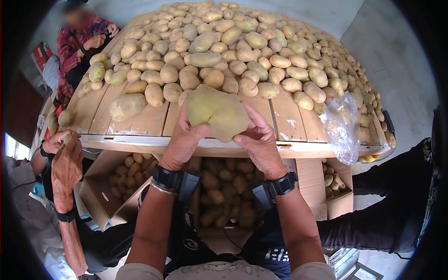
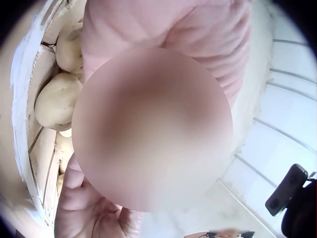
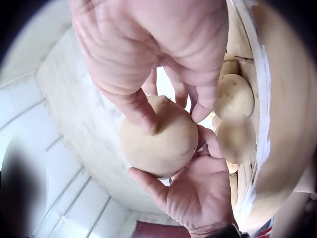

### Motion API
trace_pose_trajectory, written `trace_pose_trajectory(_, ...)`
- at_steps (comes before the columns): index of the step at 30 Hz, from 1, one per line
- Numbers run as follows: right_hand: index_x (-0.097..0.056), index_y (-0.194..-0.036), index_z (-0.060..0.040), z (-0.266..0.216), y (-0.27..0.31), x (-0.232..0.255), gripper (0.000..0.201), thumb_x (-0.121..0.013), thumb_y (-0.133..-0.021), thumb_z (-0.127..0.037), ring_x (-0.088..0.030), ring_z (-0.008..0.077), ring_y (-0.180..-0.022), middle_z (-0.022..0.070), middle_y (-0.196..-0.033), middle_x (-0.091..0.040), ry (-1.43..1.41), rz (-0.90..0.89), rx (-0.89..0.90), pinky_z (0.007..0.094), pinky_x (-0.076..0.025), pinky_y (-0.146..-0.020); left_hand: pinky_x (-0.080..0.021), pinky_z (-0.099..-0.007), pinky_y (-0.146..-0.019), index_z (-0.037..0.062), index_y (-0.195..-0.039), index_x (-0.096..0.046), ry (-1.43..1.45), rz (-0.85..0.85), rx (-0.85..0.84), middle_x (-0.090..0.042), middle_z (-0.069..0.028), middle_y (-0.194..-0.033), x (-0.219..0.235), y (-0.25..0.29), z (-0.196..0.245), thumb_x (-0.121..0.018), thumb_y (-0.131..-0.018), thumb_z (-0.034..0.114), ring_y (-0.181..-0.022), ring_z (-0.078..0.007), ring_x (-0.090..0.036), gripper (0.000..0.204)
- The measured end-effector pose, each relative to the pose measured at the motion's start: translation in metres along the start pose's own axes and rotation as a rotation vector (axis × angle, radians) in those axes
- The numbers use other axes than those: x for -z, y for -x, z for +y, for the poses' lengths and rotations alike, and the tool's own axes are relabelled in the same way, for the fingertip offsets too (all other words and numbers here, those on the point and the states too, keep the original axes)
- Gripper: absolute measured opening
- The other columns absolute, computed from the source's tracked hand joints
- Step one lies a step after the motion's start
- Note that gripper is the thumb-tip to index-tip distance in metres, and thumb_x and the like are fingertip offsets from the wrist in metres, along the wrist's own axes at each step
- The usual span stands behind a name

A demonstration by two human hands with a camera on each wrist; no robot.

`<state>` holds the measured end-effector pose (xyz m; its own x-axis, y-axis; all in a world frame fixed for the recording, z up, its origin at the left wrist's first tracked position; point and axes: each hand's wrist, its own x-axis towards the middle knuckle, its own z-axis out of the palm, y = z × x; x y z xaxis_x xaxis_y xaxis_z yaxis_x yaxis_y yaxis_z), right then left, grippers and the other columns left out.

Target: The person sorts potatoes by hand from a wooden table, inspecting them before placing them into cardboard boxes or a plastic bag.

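Observation:
A large potato, greenish in the head view, (image 1: 215,113) is held up over the table's front edge between both hands. The left hand (image 1: 183,142) grips its left end, thumb on the near face. On the right end, the right hand (image 1: 260,140) pinches it with thumb and fingers. In the right wrist view the potato (image 3: 159,139) looks round and tan, with the right hand (image 3: 158,54) above and the left hand (image 3: 198,191) below it. A large blurred area covers the middle of the left wrist view, hiding the potato; the left hand (image 2: 168,29) shows above it.
Many potatoes (image 1: 205,59) cover the slatted table (image 1: 291,122). A plastic bag (image 1: 343,128) hangs over its front edge at the right. Below stand cardboard boxes (image 1: 311,179) with potatoes. Another person's hands (image 1: 67,163) are at the left; someone else sits at the back left.

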<state>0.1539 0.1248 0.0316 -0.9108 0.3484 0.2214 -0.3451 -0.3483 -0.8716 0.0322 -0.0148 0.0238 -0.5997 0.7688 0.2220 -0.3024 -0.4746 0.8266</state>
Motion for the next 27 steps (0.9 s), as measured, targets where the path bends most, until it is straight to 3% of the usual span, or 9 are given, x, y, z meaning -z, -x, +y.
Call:
trace_pose_trajectory(5, -0.036, -0.135, -0.002, -0.001, 0.0, 0.0, 0.061, -0.058, -0.08, 0.009, -0.05, 0.017, -0.113, 0.0109, -0.127, -0.049, 0.004, 0.024, -0.074, 0.0322, -0.043, -0.095, -0.038, -0.0334, -0.098, 0.0054, -0.134, -0.03, -0.118, 0.041, -0.072, -0.046, -0.0057, -0.124, -0.005, -0.003, 0.002, -0.077, -0.067, 0.013, -0.115, -0.0176, -0.046, 0.083)
trace_pose_trajectory(9, -0.031, -0.137, -0.002, -0.002, 0.001, 0.008, 0.052, -0.052, -0.09, -0.012, -0.052, 0.0198, -0.112, 0.0119, -0.127, -0.048, -0.19, -0.07, -0.225, 0.0361, -0.043, -0.095, -0.043, -0.0316, -0.093, 0.0053, -0.129, -0.032, -0.212, 0.078, -0.189, -0.047, -0.0072, -0.121, -0.013, -0.005, 0.002, -0.082, -0.059, 0.008, -0.11, -0.0174, -0.049, 0.086)
trace_pose_trajectory(10, -0.028, -0.137, -0.0025, -0.002, 0.001, 0.009, 0.053, -0.049, -0.092, -0.019, -0.052, 0.0209, -0.112, 0.0121, -0.128, -0.046, -0.292, -0.133, -0.267, 0.0371, -0.044, -0.095, -0.043, -0.0313, -0.092, 0.0055, -0.129, -0.031, -0.285, 0.072, -0.22, -0.047, -0.0083, -0.12, -0.014, -0.004, 0.003, -0.082, -0.058, 0.007, -0.11, -0.0174, -0.049, 0.087)
trace_pose_trajectory(14, -0.02, -0.14, -0.0032, -0.001, 0.006, 0.001, 0.063, -0.046, -0.092, -0.036, -0.048, 0.025, -0.119, 0.0138, -0.131, -0.043, -0.315, -0.109, -0.277, 0.041, -0.043, -0.096, -0.043, -0.0319, -0.093, 0.0056, -0.127, -0.035, -0.466, 0.043, -0.259, -0.047, -0.0091, -0.122, -0.022, 0.003, -0.003, -0.083, -0.058, 0.011, -0.111, -0.018, -0.049, 0.084)
trace_pose_trajectory(18, -0.026, -0.138, -0.0043, 0.001, 0.01, 0.003, 0.076, -0.062, -0.083, -0.041, -0.042, 0.0202, -0.122, 0.0094, -0.131, -0.042, 0.037, -0.021, -0.148, 0.0363, -0.042, -0.096, -0.042, -0.0332, -0.095, 0.0055, -0.124, -0.041, -0.649, -0.044, -0.33, -0.047, -0.0096, -0.125, -0.026, 0.003, -0.007, -0.083, -0.057, 0.012, -0.113, -0.0195, -0.049, 0.079)
trace_pose_trajectory(20, -0.028, -0.137, -0.003, 0.002, 0.008, 0.002, 0.076, -0.071, -0.077, -0.022, -0.044, 0.0157, -0.115, 0.0077, -0.126, -0.045, 0.011, -0.016, -0.038, 0.028, -0.037, -0.097, -0.041, -0.0336, -0.096, 0.0055, -0.124, -0.042, -0.679, -0.061, -0.352, -0.047, -0.0096, -0.126, -0.027, 0.002, -0.006, -0.082, -0.058, 0.012, -0.114, -0.0202, -0.048, 0.078)
trace_pose_trajectory(21, -0.028, -0.137, -0.003, 0.002, 0.008, 0.001, 0.076, -0.071, -0.077, -0.022, -0.044, 0.0157, -0.115, 0.0077, -0.126, -0.045, 0.009, -0.016, -0.037, 0.028, -0.037, -0.097, -0.04, -0.0339, -0.097, 0.0056, -0.125, -0.042, -0.634, -0.071, -0.339, -0.047, -0.0098, -0.127, -0.028, 0.002, -0.005, -0.082, -0.058, 0.011, -0.116, -0.0205, -0.047, 0.078)
trace_pose_trajectory(23, -0.03, -0.136, -0.0038, 0.0, 0.002, 0.001, 0.093, -0.078, -0.066, -0.042, -0.044, 0.0167, -0.117, 0.007, -0.126, -0.044, 0.048, 0.017, -0.057, 0.0276, -0.038, -0.097, -0.04, -0.0342, -0.099, 0.0057, -0.126, -0.041, -0.591, -0.08, -0.337, -0.047, -0.0101, -0.128, -0.025, -0.002, -0.003, -0.081, -0.059, 0.01, -0.117, -0.0208, -0.047, 0.079)
trace_pose_trajectory(27, -0.03, -0.136, -0.0038, 0.002, 0.002, 0.001, 0.093, -0.079, -0.066, -0.04, -0.045, 0.0171, -0.116, 0.0075, -0.126, -0.045, 0.047, 0.021, -0.036, 0.0289, -0.038, -0.097, -0.039, -0.0345, -0.099, 0.0064, -0.131, -0.038, -0.618, -0.133, -0.305, -0.043, -0.0098, -0.132, -0.024, -0.003, -0.001, -0.079, -0.062, 0.009, -0.12, -0.0207, -0.045, 0.08)
